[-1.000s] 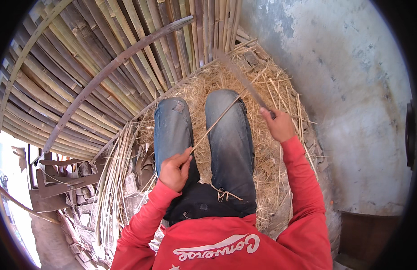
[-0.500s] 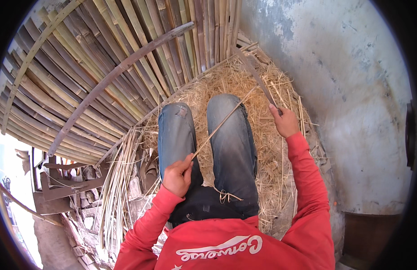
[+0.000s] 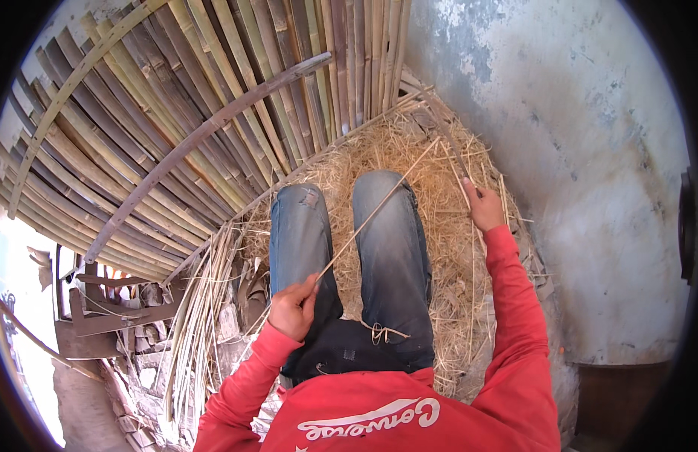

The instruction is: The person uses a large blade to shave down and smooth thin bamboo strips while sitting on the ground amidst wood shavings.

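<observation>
My left hand (image 3: 293,309), above my left thigh, grips one end of a thin pale bamboo strip (image 3: 374,211). The strip slants up and right over my right knee, its far end close to the knife. My right hand (image 3: 485,207) is closed round the handle end of a long, slightly curved knife (image 3: 453,145) with a dull brown blade. Its blade points away from me toward the corner. At the strip's far end I cannot tell whether blade and strip touch. A small knotted piece of strip (image 3: 379,331) lies on my lap.
Pale shavings (image 3: 454,286) cover the ground around my legs. A slatted bamboo panel (image 3: 175,135) leans at the left, with a bundle of thin strips (image 3: 198,324) below it. A worn bluish-grey wall (image 3: 582,188) rises at the right. Bricks (image 3: 149,377) and rubble lie lower left.
The knife's blade has swung to a steeper, more edge-on angle as my right hand turned. The strip stays in my left hand, its far end slightly farther right. My view has shifted a little.
</observation>
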